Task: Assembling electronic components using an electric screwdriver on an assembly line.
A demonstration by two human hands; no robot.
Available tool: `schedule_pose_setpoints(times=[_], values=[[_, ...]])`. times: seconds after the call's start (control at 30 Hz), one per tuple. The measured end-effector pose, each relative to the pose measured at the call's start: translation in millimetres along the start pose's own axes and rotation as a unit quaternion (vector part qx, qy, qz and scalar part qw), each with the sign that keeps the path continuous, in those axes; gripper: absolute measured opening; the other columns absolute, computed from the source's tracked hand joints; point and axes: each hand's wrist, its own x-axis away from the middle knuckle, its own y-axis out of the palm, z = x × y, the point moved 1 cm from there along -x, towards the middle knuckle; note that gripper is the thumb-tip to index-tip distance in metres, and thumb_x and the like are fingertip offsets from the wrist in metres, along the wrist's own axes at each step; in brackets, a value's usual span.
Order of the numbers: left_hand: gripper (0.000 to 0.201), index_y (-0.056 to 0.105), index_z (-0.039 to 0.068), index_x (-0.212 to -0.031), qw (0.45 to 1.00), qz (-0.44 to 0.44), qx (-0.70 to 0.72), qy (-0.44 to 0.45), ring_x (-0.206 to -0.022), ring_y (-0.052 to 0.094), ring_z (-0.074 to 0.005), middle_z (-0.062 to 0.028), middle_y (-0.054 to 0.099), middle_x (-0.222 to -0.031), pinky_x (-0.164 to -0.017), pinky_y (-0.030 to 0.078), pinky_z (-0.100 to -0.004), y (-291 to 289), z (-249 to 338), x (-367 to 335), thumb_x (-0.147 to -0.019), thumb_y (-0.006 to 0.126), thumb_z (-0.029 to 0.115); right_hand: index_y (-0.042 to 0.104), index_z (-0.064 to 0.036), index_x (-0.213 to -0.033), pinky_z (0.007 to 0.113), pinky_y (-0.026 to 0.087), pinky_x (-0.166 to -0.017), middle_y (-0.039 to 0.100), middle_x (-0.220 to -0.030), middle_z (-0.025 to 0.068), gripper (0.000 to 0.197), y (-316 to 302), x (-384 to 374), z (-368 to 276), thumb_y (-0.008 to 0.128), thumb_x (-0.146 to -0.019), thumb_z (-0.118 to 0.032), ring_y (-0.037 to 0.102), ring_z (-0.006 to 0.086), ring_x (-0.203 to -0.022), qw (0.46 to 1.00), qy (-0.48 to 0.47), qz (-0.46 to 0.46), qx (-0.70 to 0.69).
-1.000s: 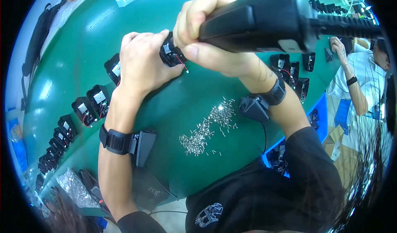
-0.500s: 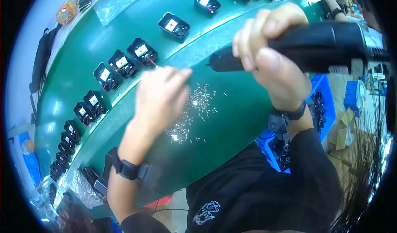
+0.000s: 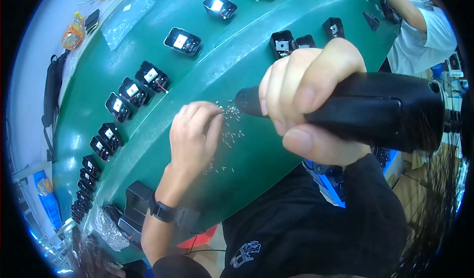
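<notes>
Black handheld driver (image 3: 377,111) points left toward loose silver screws (image 3: 231,113).
Thick-bodied, the driver lies sideways, gripped in the right hand (image 3: 316,100), its tapered nose near the scatter; the small screws spread unevenly, partly hidden by the left hand (image 3: 194,134).

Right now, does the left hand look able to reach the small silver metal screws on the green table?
Probably yes: the left hand appears beside the screws, with nothing visible between; the black elongated power tool points in from the right.
</notes>
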Motion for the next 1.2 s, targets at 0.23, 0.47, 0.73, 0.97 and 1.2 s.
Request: schedule_pose_setpoints(times=[0.23,0.47,0.73,0.97,1.2], values=[[0.019,0.062,0.000,-0.096,0.848,0.079,0.445,-0.276,-0.071,0.061,-0.0123,-0.0095,0.067,-0.089,-0.063,0.046,-0.0227,-16.7,5.8,10.3,-0.097,0.056,0.018,0.048,-0.0097,-0.104,0.031,0.046,-0.069,0.056,-0.076,0.0006,0.034,-17.0,18.5,-24.7,0.070,-0.079,-0.003,0.058,0.0141,-0.066,1.000,0.021,0.011,0.019],[0.026,0.060,0.001,-0.101,0.713,0.089,0.641,-0.268,-0.066,0.060,-0.0132,-0.0083,0.064,-0.082,-0.057,0.043,-0.0228,-12.9,13.8,3.2,-0.100,0.051,0.025,0.049,-0.0087,-0.102,0.030,0.046,-0.068,0.056,-0.076,0.0013,0.032,5.4,-10.9,6.7,0.070,-0.078,-0.003,0.058,0.0138,-0.067,0.996,-0.002,0.022,0.082],[0.025,0.060,0.002,-0.101,0.693,0.088,0.673,-0.244,-0.065,0.060,-0.0147,-0.0087,0.065,-0.082,-0.057,0.043,-0.0242,-14.0,5.7,5.6,-0.100,0.051,0.025,0.051,-0.0076,-0.101,0.029,0.046,-0.067,0.057,-0.077,0.0021,0.030,-11.8,17.9,-23.3,0.070,-0.078,-0.002,0.058,0.0135,-0.067,0.991,-0.027,0.026,0.130],[0.029,0.060,0.004,-0.094,0.688,0.096,0.665,-0.275,-0.064,0.060,-0.0152,-0.0093,0.066,-0.078,-0.058,0.047,-0.0262,-13.2,5.8,-1.2,-0.101,0.049,0.030,0.053,-0.0067,-0.100,0.028,0.046,-0.066,0.057,-0.078,0.0029,0.028,-3.9,-0.8,2.5,0.070,-0.078,-0.002,0.058,0.0133,-0.067,0.983,-0.039,0.031,0.178],[0.034,0.057,0.005,-0.088,0.694,0.117,0.638,-0.314,-0.058,0.059,-0.0147,-0.0094,0.065,-0.074,-0.055,0.047,-0.0252,-9.4,-0.3,-3.6,-0.102,0.045,0.034,0.054,-0.0057,-0.098,0.027,0.046,-0.065,0.058,-0.079,0.0036,0.027,-7.0,-2.6,7.7,0.071,-0.078,-0.002,0.058,0.0130,-0.068,0.972,-0.055,0.038,0.223]])
